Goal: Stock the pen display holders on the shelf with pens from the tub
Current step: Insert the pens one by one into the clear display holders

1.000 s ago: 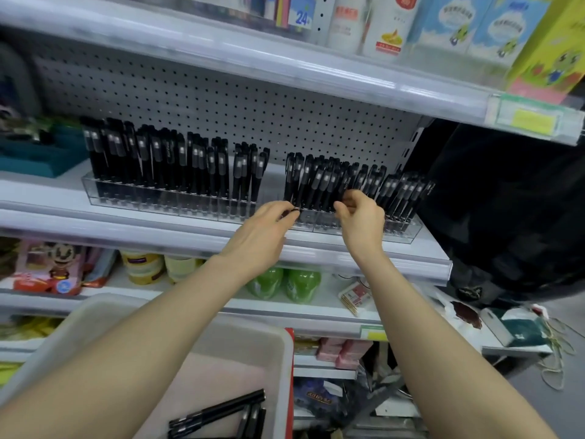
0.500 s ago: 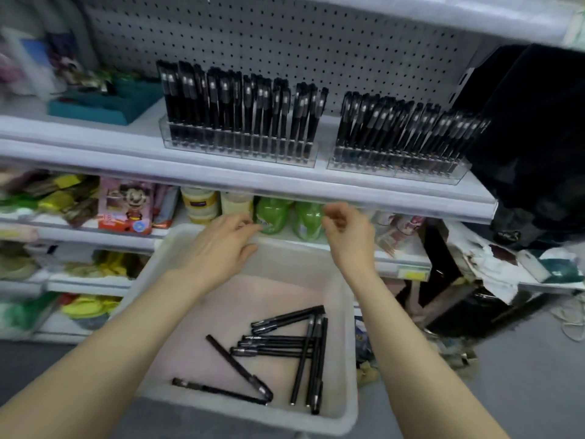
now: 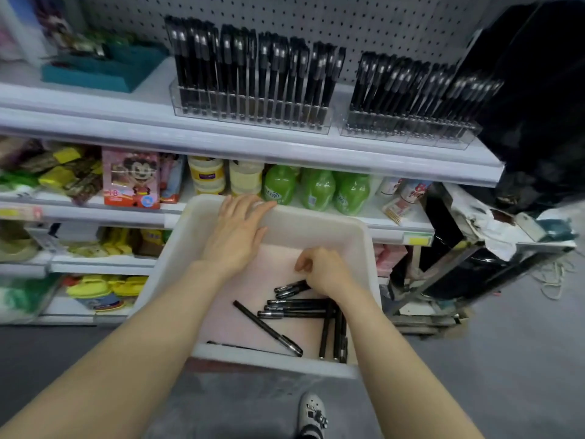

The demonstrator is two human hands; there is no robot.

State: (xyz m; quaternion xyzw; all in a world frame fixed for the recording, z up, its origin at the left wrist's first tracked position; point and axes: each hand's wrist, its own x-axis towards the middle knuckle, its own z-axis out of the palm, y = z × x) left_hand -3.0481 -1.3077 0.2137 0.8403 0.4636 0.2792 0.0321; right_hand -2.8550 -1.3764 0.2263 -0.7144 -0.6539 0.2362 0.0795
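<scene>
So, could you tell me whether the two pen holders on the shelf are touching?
Apart. The head view shows a strip of bare white shelf between the left holder and the right holder.

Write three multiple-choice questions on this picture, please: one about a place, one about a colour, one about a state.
1. Where is the right hand? A) on the top shelf B) inside the tub, over the pens C) on the floor
2. What colour are the bottles behind the tub? A) red B) blue C) green
3. How are the fingers of the left hand? A) straight B) in a fist C) pinching a pen

1 B: it is curled over the pens lying in the tub. 2 C: all are bright green. 3 A: they lie stretched out at the tub's far rim.
</scene>
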